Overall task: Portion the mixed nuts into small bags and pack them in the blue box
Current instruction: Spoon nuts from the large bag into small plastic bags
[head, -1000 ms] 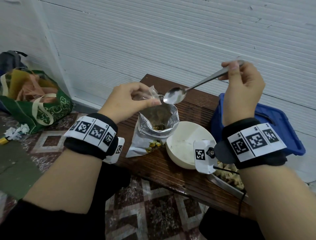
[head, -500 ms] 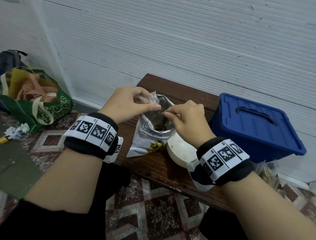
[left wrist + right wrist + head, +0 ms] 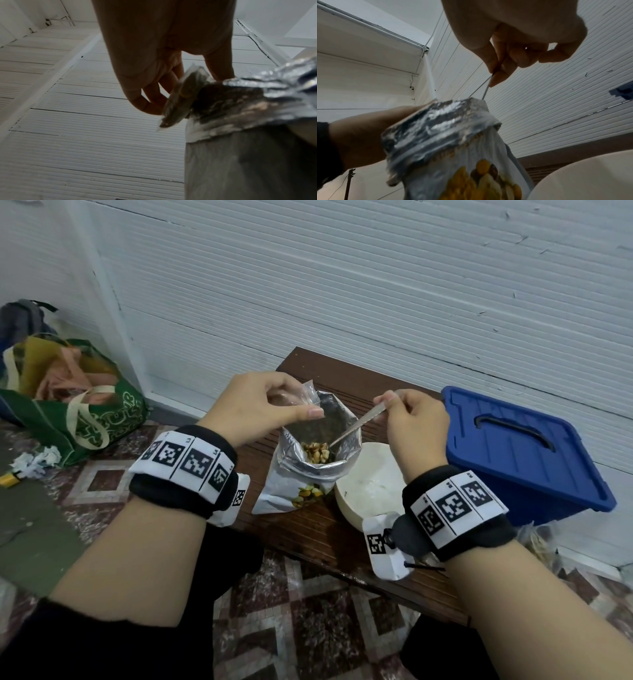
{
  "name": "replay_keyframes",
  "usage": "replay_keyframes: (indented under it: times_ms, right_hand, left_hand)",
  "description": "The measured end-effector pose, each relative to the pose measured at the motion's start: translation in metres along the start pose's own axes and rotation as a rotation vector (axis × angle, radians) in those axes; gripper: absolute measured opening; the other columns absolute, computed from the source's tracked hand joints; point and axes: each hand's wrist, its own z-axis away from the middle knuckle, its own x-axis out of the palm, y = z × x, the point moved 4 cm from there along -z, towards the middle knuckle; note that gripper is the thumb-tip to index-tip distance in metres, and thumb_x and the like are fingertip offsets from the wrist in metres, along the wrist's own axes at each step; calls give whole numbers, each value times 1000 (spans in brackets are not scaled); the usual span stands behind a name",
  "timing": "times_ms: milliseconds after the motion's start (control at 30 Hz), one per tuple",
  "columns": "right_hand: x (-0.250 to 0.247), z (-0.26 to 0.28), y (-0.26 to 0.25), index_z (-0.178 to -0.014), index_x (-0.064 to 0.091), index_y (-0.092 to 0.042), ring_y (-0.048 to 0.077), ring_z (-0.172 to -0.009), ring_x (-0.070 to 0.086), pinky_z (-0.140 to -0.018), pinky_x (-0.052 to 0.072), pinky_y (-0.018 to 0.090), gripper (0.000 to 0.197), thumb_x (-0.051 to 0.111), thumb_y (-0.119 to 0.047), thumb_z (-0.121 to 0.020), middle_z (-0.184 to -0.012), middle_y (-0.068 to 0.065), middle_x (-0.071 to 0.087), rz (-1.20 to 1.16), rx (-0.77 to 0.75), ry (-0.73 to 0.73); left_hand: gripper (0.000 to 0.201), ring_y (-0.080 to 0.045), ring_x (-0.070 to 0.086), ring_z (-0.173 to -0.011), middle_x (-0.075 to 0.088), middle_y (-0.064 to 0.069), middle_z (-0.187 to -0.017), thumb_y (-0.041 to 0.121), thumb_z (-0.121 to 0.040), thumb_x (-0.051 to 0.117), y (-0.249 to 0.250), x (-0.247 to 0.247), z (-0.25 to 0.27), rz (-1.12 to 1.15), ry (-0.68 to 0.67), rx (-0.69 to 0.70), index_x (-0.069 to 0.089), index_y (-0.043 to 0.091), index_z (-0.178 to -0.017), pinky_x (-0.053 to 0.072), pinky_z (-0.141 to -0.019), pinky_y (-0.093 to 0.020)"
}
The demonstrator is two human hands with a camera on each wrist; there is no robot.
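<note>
An open foil bag of mixed nuts (image 3: 308,477) stands on the dark wooden bench (image 3: 308,529), with nuts (image 3: 317,453) showing inside. My left hand (image 3: 303,405) pinches a small clear bag (image 3: 309,394) just above the foil bag's left rim; the left wrist view shows that small bag (image 3: 180,97) between thumb and fingers. My right hand (image 3: 388,404) grips the handle of a metal spoon (image 3: 359,424), whose bowl end is down among the nuts. In the right wrist view the spoon handle (image 3: 486,90) goes into the foil bag (image 3: 436,128). The blue box (image 3: 524,453) sits at right, lid on.
A white bowl (image 3: 370,491) stands between the foil bag and the blue box. A container of nuts (image 3: 537,542) is partly hidden behind my right wrist. On the tiled floor at left are a green shopping bag (image 3: 68,412) and crumpled paper (image 3: 34,462). A white wall runs behind the bench.
My right hand came down from holding the spoon high over the small bag and put the spoon into the foil bag's nuts. My left hand kept its hold on the small bag.
</note>
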Motion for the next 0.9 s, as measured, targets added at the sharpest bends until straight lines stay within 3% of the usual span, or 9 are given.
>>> replay_keyframes:
  times_ms: [200,333,467,533,667,767,800,900]
  right_hand:
    - [-15,-10,-3,-64,59,-35,21,-90,63,-96,43,48,34,48,-26,-95,-73,-5,68,17,37,108]
    - [-24,-15,-6,-69,64,-29,15,-80,62,-96,44,47,31,48,-25,-95,-70,-6,65,3,71,128]
    - [-35,-23,-5,-70,67,-23,0,-66,53,-80,46,28,33,48,-22,-96,-65,-13,61,-22,98,149]
    - [-42,-28,-5,-62,63,-23,0,-64,53,-68,44,21,37,48,-20,-96,-68,-12,63,-56,104,177]
    - [-53,-38,-11,-62,63,-25,8,-59,51,-64,45,26,38,47,-18,-96,-65,-7,61,-92,94,202]
    - [-51,-40,-18,-64,64,-20,-1,-58,50,-57,41,9,37,47,-18,-97,-66,-11,60,-98,71,178]
    - [-49,-40,-20,-61,62,-21,-2,-59,50,-59,41,9,39,47,-18,-97,-67,-12,61,-93,66,168]
    - [-39,-37,-23,-60,62,-22,-3,-64,52,-77,44,24,39,48,-20,-96,-69,-14,62,-84,69,138]
  left_hand:
    - [31,12,52,-50,69,9,-83,42,-70,80,1,-3,1,27,19,-11,71,24,-93,33,-42,-3]
    - [38,4,59,-64,69,10,-81,45,-65,82,-2,-6,2,17,28,-29,73,23,-95,35,-44,-6]
    - [32,8,57,-56,69,8,-80,43,-63,83,-2,-10,3,23,9,-35,71,26,-87,38,-48,-5]
    - [32,11,58,-62,71,9,-83,46,-59,82,0,-10,4,4,-27,-24,71,29,-84,40,-55,-4]
    - [44,16,57,-71,70,11,-89,44,-58,82,2,-6,3,-31,-59,-14,73,23,-95,36,-60,5]
    - [42,18,56,-74,68,15,-85,43,-56,82,5,-1,2,-49,-84,11,71,25,-93,35,-64,7]
    - [40,19,55,-73,67,16,-84,41,-58,82,6,1,1,-56,-87,17,71,26,-93,34,-65,7]
    - [41,12,58,-80,67,17,-86,39,-59,85,5,4,0,-78,-77,22,70,29,-96,38,-67,3]
